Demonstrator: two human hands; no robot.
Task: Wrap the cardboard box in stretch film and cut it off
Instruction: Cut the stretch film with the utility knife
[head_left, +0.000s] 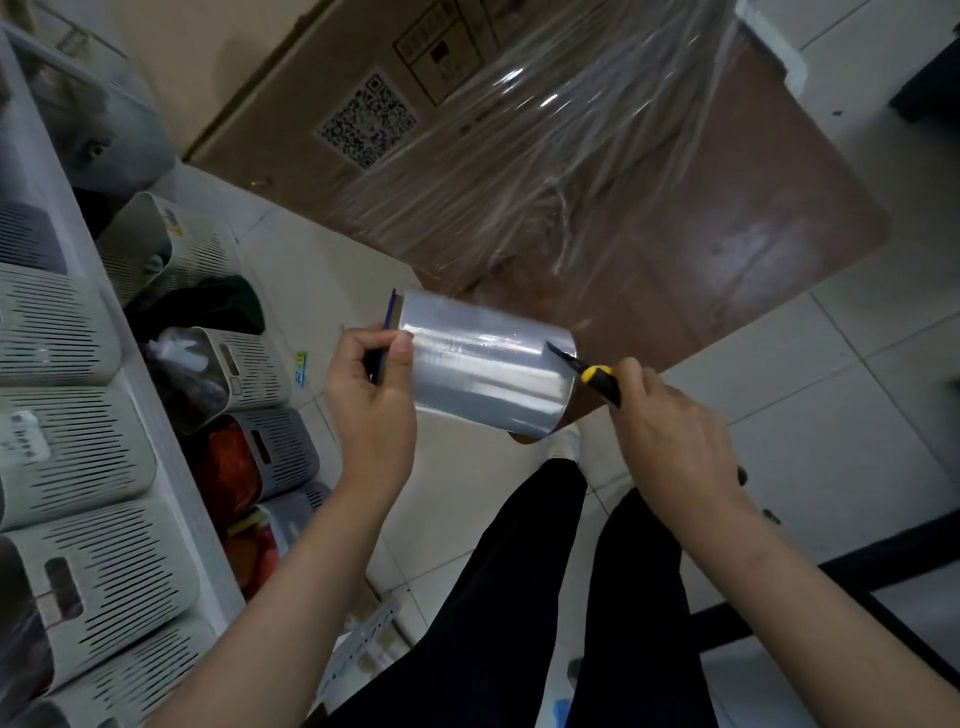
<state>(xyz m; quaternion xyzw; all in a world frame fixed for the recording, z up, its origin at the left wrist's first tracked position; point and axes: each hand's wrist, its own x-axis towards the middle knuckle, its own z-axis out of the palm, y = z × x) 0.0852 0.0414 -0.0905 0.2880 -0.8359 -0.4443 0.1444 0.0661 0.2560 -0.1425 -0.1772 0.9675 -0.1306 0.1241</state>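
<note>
A large brown cardboard box (322, 67) with a QR label stands on the floor ahead, its right part covered in wrinkled clear stretch film (597, 145). My left hand (371, 395) grips the left end of the stretch film roll (488, 364), held level in front of me. My right hand (675, 436) holds a yellow and black utility knife (592, 371), its blade tip touching the right end of the roll. Film stretches from the roll up toward the box.
A white shelf (171, 467) with several slotted grey-beige baskets (78, 457) runs along the left. More baskets (270, 447) sit on the tiled floor (831, 395) beside it. My black-trousered legs (519, 597) are below. A dark frame (779, 582) lies at the right.
</note>
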